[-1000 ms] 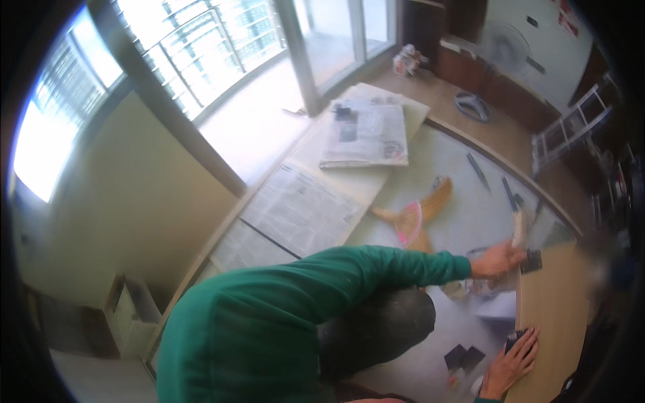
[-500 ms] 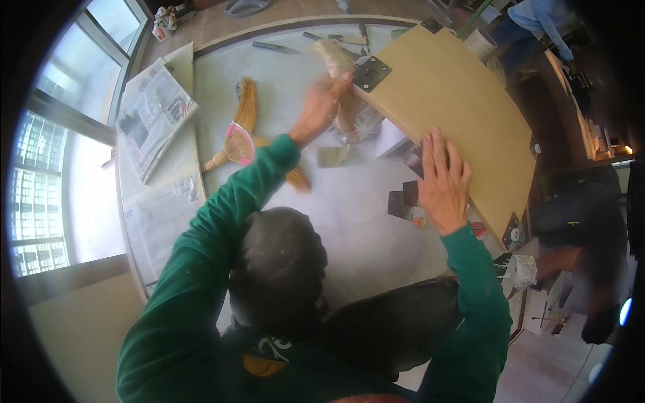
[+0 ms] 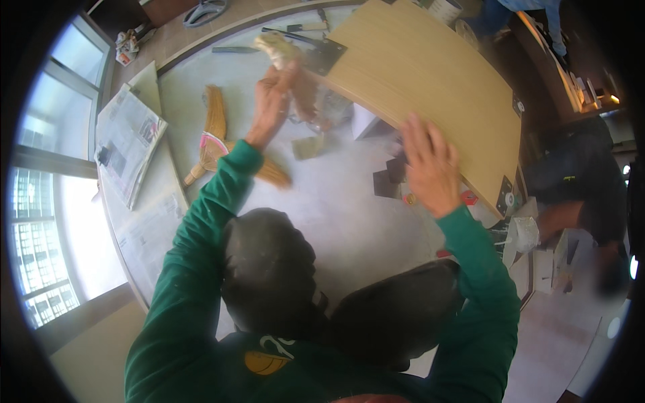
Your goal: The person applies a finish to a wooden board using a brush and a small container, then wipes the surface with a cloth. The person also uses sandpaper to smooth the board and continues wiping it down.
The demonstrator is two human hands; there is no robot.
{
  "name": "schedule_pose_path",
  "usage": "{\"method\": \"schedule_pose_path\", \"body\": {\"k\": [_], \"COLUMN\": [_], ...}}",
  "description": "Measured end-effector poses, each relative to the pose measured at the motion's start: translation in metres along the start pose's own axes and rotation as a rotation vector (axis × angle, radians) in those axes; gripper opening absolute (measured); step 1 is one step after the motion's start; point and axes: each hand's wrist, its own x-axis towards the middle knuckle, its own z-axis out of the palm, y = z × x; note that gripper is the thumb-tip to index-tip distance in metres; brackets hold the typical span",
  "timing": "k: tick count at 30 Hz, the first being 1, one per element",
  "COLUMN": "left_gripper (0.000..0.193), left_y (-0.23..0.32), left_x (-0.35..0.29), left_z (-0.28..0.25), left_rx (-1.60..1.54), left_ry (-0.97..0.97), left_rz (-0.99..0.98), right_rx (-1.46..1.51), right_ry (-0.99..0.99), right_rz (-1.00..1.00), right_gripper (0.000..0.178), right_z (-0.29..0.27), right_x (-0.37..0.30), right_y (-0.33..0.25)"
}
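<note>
My left hand is closed around a crumpled cream cloth, beside the far left corner of a light wooden panel. A dark metal plate is fixed at that corner. Over the panel's near edge, my right hand lies with its fingers stretched out and slightly blurred. Dark flat pieces lie below its fingertips, partly hidden. Clear plastic wrapping and a small beige square rest between my hands.
A straw broom lies on the left, near a newspaper-like stack. Hand tools lie at the far edge. My dark-clad knees fill the near middle. Another person's sleeve shows at far right, beyond a bucket.
The whole scene has shifted left and slightly up in the view. My left hand still holds the cloth at the panel's corner. My right hand stays at the panel's edge.
</note>
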Motion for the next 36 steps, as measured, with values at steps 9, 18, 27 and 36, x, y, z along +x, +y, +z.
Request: {"method": "schedule_pose_path", "body": {"k": [9,18,27,36], "left_gripper": [0.054,0.041,0.044,0.046], "left_y": [0.021,0.048,0.086,0.07], "left_x": [-0.04,-0.033,-0.039,-0.049], "left_z": [-0.056,-0.094,-0.013,-0.046], "left_rx": [0.009,-0.324,-0.108,-0.151], "left_ry": [0.217,-0.028,-0.376,-0.332], "left_rz": [0.139,-0.249,-0.158,-0.261], "right_rx": [-0.009,0.043,0.107,0.036], "right_ry": [-0.07,-0.065,0.074,-0.127], "right_rz": [0.197,0.251,0.118,0.411], "right_gripper": [0.08,0.066,0.059,0.072], "right_z": [-0.066,-0.024,-0.006,-0.07], "right_x": [-0.173,-0.112,-0.052,-0.215], "right_y": [0.082,0.043,0.025,0.084]}}
